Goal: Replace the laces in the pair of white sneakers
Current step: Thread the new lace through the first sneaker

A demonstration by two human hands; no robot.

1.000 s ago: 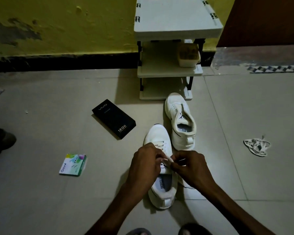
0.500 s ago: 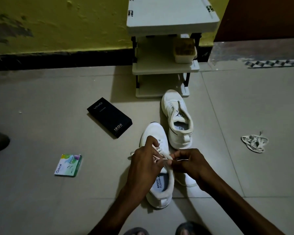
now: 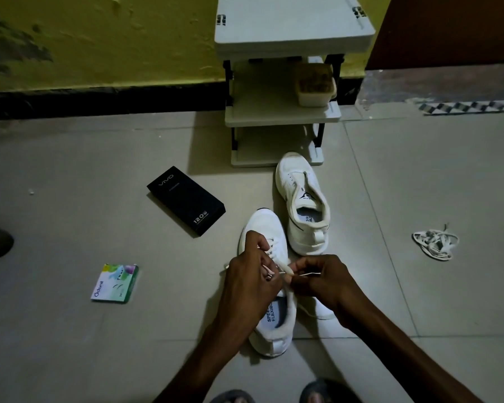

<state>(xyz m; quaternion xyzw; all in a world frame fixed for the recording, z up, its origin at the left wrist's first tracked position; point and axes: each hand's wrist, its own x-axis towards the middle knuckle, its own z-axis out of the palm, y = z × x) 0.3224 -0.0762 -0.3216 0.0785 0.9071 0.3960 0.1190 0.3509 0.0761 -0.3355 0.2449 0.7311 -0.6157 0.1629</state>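
Lace pulled taut across the near sneaker

The near sneaker (image 3: pixel 264 225) lies on the floor (image 3: pixel 70 213) under both hands, its first lace crossings in place. A second ago the hands were bunched over the tongue. Now they have drawn slightly apart, and the white lace (image 3: pixel 284 269) is stretched between them. The left hand (image 3: pixel 250 283) pinches the lace at the eyelets with one finger lifted, and the right hand (image 3: pixel 323 282) pinches its thin end. I judge that one more eyelet is being threaded. The far sneaker (image 3: pixel 303 207) is unlaced (the old laces (image 3: pixel 435 242) lie well off to the right), so lacing is less than half done
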